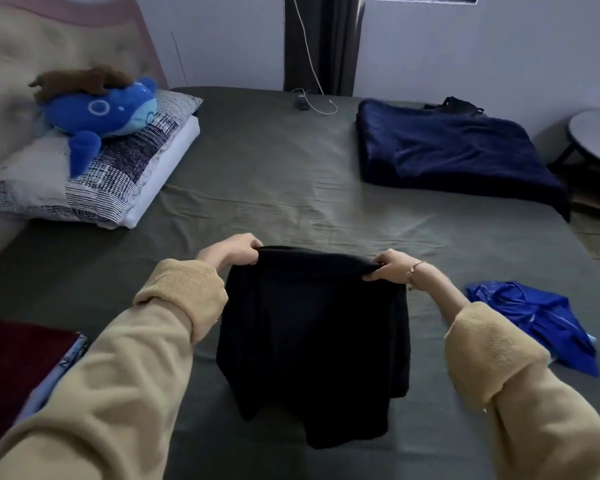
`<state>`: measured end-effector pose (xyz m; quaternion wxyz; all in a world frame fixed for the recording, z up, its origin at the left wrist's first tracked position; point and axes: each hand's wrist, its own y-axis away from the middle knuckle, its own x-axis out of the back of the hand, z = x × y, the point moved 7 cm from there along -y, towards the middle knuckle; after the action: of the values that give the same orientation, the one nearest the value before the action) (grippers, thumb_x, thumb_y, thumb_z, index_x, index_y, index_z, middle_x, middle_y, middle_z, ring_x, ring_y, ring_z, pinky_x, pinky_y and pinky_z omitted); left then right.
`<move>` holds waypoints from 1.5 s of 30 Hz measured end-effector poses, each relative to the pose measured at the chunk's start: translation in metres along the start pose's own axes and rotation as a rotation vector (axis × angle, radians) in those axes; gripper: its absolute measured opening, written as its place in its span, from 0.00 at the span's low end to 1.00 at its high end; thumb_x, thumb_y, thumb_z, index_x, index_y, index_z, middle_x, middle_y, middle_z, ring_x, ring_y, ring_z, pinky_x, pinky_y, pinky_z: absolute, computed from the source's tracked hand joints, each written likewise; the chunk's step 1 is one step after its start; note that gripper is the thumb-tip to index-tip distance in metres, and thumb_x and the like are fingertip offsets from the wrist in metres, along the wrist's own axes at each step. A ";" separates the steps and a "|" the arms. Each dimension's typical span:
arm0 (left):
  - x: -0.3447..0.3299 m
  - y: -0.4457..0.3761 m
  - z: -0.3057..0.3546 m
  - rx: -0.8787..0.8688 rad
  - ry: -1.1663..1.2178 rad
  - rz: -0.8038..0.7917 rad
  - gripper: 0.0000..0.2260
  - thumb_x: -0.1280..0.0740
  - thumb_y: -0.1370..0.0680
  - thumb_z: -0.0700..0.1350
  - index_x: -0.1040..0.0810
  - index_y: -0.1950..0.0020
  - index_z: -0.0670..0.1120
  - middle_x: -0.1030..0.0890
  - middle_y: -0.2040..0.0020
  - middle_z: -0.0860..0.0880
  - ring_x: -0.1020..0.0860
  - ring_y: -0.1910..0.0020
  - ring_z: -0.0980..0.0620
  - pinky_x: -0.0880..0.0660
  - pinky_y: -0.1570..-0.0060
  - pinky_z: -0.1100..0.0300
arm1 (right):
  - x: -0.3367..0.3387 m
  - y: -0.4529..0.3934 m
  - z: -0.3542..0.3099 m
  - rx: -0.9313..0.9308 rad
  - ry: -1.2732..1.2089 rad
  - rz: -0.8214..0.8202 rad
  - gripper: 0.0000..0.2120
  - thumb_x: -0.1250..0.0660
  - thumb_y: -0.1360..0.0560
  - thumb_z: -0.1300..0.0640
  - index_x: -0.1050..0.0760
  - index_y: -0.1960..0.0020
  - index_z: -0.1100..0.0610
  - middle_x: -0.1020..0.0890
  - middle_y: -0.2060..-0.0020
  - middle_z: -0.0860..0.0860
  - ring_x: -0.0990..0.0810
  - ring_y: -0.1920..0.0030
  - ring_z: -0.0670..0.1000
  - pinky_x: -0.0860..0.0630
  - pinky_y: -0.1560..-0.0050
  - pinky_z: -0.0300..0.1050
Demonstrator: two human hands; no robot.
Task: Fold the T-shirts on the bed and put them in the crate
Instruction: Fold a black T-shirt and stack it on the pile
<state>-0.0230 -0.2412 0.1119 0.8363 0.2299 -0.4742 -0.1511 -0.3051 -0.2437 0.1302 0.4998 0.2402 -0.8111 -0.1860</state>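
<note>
You hold the black, soft-knit T-shirt [312, 341] up over the near middle of the olive-sheeted bed [274, 174]. Your left hand [232, 252] and right hand [392, 268] each pinch a top corner, so the upper edge runs taut while the lower hem hangs, perhaps brushing the sheet. Open sheet lies beyond; a crumpled bright-blue garment [541, 320] sits right.

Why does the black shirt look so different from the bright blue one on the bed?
The black shirt is held up by its top edge, the left hand and right hand gripping a corner each; the bright blue shirt lies untouched on the bed. The black shirt hangs fairly flat; the blue one is crumpled in a heap. The black looks dull, the blue shiny. Both seem not yet folded.
</note>
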 end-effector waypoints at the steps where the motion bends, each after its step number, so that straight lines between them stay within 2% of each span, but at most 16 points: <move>1: -0.002 -0.008 -0.006 0.019 0.013 0.080 0.12 0.37 0.27 0.35 0.23 0.46 0.44 0.21 0.50 0.47 0.25 0.49 0.48 0.29 0.52 0.58 | -0.001 -0.015 0.006 -0.014 0.068 0.080 0.14 0.32 0.26 0.56 0.23 0.43 0.60 0.21 0.45 0.57 0.23 0.44 0.55 0.29 0.51 0.42; 4: -0.018 -0.028 -0.031 0.121 0.005 0.252 0.17 0.35 0.24 0.41 0.30 0.35 0.44 0.26 0.37 0.45 0.27 0.38 0.46 0.30 0.40 0.54 | -0.015 -0.046 0.030 -0.132 0.093 0.204 0.20 0.36 0.26 0.61 0.31 0.35 0.55 0.27 0.38 0.55 0.29 0.36 0.57 0.31 0.38 0.50; 6: -0.037 -0.034 -0.048 0.182 0.027 0.234 0.15 0.37 0.23 0.42 0.29 0.36 0.43 0.26 0.38 0.45 0.26 0.39 0.45 0.30 0.40 0.54 | -0.033 -0.051 0.040 -0.180 0.087 0.178 0.20 0.38 0.26 0.62 0.32 0.35 0.54 0.27 0.38 0.56 0.28 0.37 0.57 0.29 0.41 0.50; 9: -0.083 -0.045 -0.067 0.210 0.117 -0.040 0.09 0.38 0.22 0.40 0.25 0.43 0.44 0.21 0.55 0.49 0.21 0.57 0.49 0.27 0.57 0.60 | -0.073 -0.056 0.047 -0.231 0.122 -0.094 0.15 0.40 0.25 0.62 0.28 0.39 0.55 0.19 0.50 0.53 0.21 0.49 0.51 0.26 0.63 0.41; 11: -0.115 -0.040 -0.074 0.214 0.086 -0.219 0.06 0.39 0.22 0.40 0.27 0.46 0.47 0.22 0.60 0.52 0.23 0.64 0.55 0.33 0.65 0.63 | -0.103 -0.049 0.048 -0.260 0.172 -0.286 0.13 0.41 0.23 0.60 0.26 0.39 0.57 0.21 0.56 0.51 0.20 0.51 0.50 0.28 0.67 0.39; 14: -0.150 -0.039 -0.085 0.207 0.042 -0.357 0.08 0.35 0.23 0.42 0.26 0.44 0.49 0.22 0.49 0.48 0.24 0.54 0.52 0.30 0.57 0.60 | -0.151 -0.048 0.058 -0.324 0.036 -0.435 0.10 0.38 0.24 0.59 0.25 0.43 0.56 0.24 0.46 0.55 0.23 0.51 0.53 0.21 0.59 0.47; 17: -0.174 -0.040 -0.092 0.192 0.058 -0.394 0.12 0.32 0.24 0.43 0.22 0.40 0.48 0.25 0.37 0.46 0.30 0.35 0.48 0.35 0.38 0.58 | -0.210 -0.036 0.062 -0.418 -0.128 -0.663 0.16 0.37 0.23 0.56 0.27 0.36 0.54 0.33 0.35 0.60 0.26 0.42 0.59 0.21 0.56 0.54; 20: -0.194 -0.035 -0.104 0.252 0.030 -0.422 0.15 0.32 0.23 0.46 0.23 0.37 0.45 0.30 0.32 0.45 0.37 0.29 0.45 0.39 0.33 0.54 | -0.257 -0.026 0.053 -0.448 -0.249 -0.772 0.20 0.37 0.22 0.56 0.31 0.31 0.53 0.39 0.28 0.59 0.33 0.32 0.62 0.24 0.48 0.58; 24: -0.201 -0.033 -0.119 0.324 0.089 -0.357 0.17 0.30 0.25 0.45 0.24 0.39 0.39 0.24 0.39 0.44 0.25 0.40 0.47 0.29 0.42 0.57 | -0.278 -0.038 0.044 -0.388 -0.103 -0.646 0.24 0.30 0.27 0.51 0.28 0.34 0.59 0.27 0.35 0.54 0.27 0.37 0.58 0.22 0.44 0.54; 27: -0.176 -0.037 -0.129 0.347 0.212 -0.113 0.08 0.28 0.28 0.41 0.18 0.50 0.40 0.18 0.49 0.44 0.22 0.49 0.49 0.27 0.49 0.61 | -0.256 -0.049 0.043 -0.409 -0.191 -0.422 0.24 0.24 0.34 0.49 0.23 0.44 0.61 0.20 0.51 0.52 0.21 0.51 0.52 0.23 0.60 0.42; 29: -0.154 -0.038 -0.136 0.383 0.224 0.045 0.05 0.29 0.29 0.38 0.16 0.54 0.41 0.17 0.52 0.44 0.21 0.50 0.48 0.26 0.48 0.59 | -0.229 -0.056 0.049 -0.414 -0.268 -0.216 0.13 0.24 0.33 0.55 0.22 0.52 0.58 0.21 0.55 0.50 0.23 0.60 0.48 0.32 0.69 0.37; 31: -0.134 -0.037 -0.144 0.445 0.140 0.158 0.09 0.34 0.28 0.37 0.17 0.51 0.42 0.18 0.48 0.43 0.21 0.46 0.44 0.27 0.43 0.54 | -0.206 -0.061 0.055 -0.423 -0.349 -0.072 0.08 0.31 0.30 0.64 0.27 0.57 0.54 0.24 0.55 0.52 0.25 0.64 0.50 0.35 0.69 0.37; 35: -0.117 -0.032 -0.139 0.499 -0.201 0.162 0.19 0.37 0.25 0.39 0.31 0.34 0.45 0.27 0.35 0.42 0.32 0.33 0.43 0.38 0.33 0.48 | -0.166 -0.061 0.067 -0.365 -0.417 0.111 0.11 0.42 0.27 0.67 0.28 0.53 0.53 0.24 0.52 0.54 0.25 0.53 0.54 0.29 0.53 0.45; 39: -0.141 -0.038 -0.100 0.234 -0.256 -0.044 0.27 0.32 0.27 0.42 0.35 0.29 0.50 0.36 0.31 0.44 0.40 0.29 0.44 0.42 0.31 0.41 | -0.139 -0.052 0.061 -0.261 -0.638 0.159 0.17 0.44 0.27 0.71 0.28 0.64 0.51 0.24 0.62 0.54 0.30 0.68 0.48 0.35 0.70 0.35; 42: -0.164 -0.037 -0.054 -0.025 -0.139 -0.155 0.31 0.27 0.29 0.46 0.35 0.29 0.53 0.36 0.31 0.47 0.40 0.29 0.46 0.39 0.33 0.46 | -0.124 -0.037 0.052 -0.291 -1.027 0.097 0.10 0.37 0.27 0.64 0.24 0.64 0.55 0.21 0.70 0.51 0.25 0.69 0.48 0.29 0.66 0.38; 45: -0.171 -0.034 -0.015 -0.209 -0.119 -0.113 0.18 0.31 0.25 0.45 0.26 0.36 0.51 0.31 0.34 0.49 0.36 0.32 0.48 0.36 0.38 0.50 | -0.106 -0.026 0.041 -0.232 -1.093 0.026 0.05 0.32 0.29 0.65 0.21 0.59 0.56 0.19 0.68 0.52 0.21 0.67 0.48 0.25 0.65 0.39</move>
<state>-0.0977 -0.1854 -0.0366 0.8162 0.1584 -0.4911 -0.2600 -0.2955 -0.2010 0.0222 0.0320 0.0423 -0.9293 -0.3656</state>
